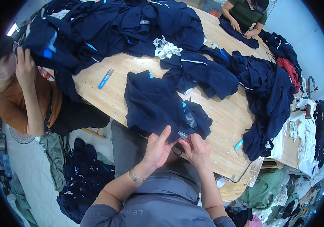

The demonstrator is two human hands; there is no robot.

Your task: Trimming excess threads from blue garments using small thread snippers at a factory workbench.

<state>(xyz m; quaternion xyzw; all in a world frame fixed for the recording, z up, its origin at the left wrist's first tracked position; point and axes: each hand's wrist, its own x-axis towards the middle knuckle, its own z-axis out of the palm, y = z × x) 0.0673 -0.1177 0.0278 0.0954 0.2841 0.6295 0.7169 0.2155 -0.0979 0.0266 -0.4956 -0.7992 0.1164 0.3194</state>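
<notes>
In my right hand (198, 151) is a small pair of scissors (183, 135) with metal blades and red at the grip; its fingers are closed around them. My left hand (158, 149), a watch at its wrist, is partly open just left of the blades, with some fingers stretched upward. Its fingertips come close to the right hand, and whether they pinch a thread is too small to tell. A dark navy garment (150, 102) with light blue and grey patches lies directly beyond both hands, at the table's near edge. A dark loop (176, 151) shows under the hands.
Blue thread snips (105, 78) lie left on the wooden table (112, 90). Navy garments (105, 30) pile along the far side, near a white strap bundle (166, 48). A turquoise tool (239, 145) lies right. One person (37, 98) lifts cloth at left; another (247, 17) works opposite.
</notes>
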